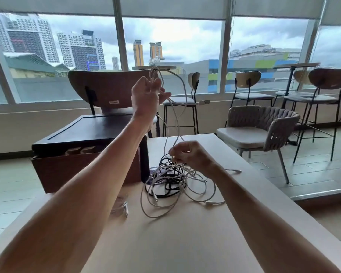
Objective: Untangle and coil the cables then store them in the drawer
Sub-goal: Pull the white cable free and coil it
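On the pale tabletop (pixel 165 243), beside the dark cabinet (pixel 87 129), lies a tangle of black and white cables (pixel 171 180), its loops spread flat and overlapping. One white cable (pixel 178 123) rises out of the heap, its long axis close to vertical, up to the left hand (pixel 146 95), which is raised well above the tabletop. The left fingers (pixel 158 83) are curled around it, and the cable loops above them before arcing down to the right. Lower down, the right hand (pixel 193 154) hovers just over the tangle, its fingers (pixel 173 153) pinching the same white strand where it leaves the heap. A white connector end (pixel 237 171) points right, away from the pile. A small white coil (pixel 120 207) lies apart, near the left forearm. The cabinet's brown drawer (pixel 83 168) stands pulled open towards the camera. Behind it, a chair back (pixel 108 89) bears a small label (pixel 114 102), too blurred to read.
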`<control>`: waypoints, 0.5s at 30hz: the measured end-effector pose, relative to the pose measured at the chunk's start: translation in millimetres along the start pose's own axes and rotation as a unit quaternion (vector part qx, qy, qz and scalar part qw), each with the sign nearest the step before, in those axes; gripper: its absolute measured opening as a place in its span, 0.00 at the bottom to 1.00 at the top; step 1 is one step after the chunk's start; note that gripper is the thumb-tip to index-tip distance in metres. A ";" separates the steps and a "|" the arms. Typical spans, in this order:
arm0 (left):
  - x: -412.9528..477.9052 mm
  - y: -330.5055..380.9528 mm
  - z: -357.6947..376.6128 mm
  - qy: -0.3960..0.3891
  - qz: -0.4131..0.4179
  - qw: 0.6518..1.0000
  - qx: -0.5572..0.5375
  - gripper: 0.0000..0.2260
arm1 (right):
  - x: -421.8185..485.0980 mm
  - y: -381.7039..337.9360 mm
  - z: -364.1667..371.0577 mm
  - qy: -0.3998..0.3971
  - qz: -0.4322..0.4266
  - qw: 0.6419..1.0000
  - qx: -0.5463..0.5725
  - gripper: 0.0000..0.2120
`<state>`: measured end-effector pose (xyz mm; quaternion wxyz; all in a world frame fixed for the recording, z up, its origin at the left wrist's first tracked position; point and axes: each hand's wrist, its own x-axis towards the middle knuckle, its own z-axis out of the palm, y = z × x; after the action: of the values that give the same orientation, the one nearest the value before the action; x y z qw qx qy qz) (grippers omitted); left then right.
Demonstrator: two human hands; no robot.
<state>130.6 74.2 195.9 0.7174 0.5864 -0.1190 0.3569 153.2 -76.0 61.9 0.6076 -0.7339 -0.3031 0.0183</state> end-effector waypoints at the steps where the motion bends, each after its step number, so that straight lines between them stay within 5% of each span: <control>1: -0.2 -1.0 -1.7 0.000 -0.004 1.000 -0.008 0.12 | 3.0 -3.4 -0.8 0.005 -0.002 1.000 0.016 0.03; 5: -2.7 -9.5 -15.0 0.001 -0.028 0.999 -0.037 0.12 | 12.0 -27.2 -9.9 0.061 -0.023 0.988 0.139 0.07; 9: -10.4 -20.6 -22.9 -0.011 -0.057 0.995 -0.075 0.12 | 21.9 -51.2 -13.0 0.113 -0.028 0.932 0.343 0.07; 15: -18.5 -6.3 -13.0 -0.064 -0.044 0.986 -0.150 0.10 | 27.8 -63.0 -10.4 0.177 -0.089 0.861 0.468 0.09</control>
<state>118.2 79.0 176.6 0.8033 0.4984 -0.1905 0.2646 153.3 -67.2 131.0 0.9219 -0.3243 -0.2105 -0.0265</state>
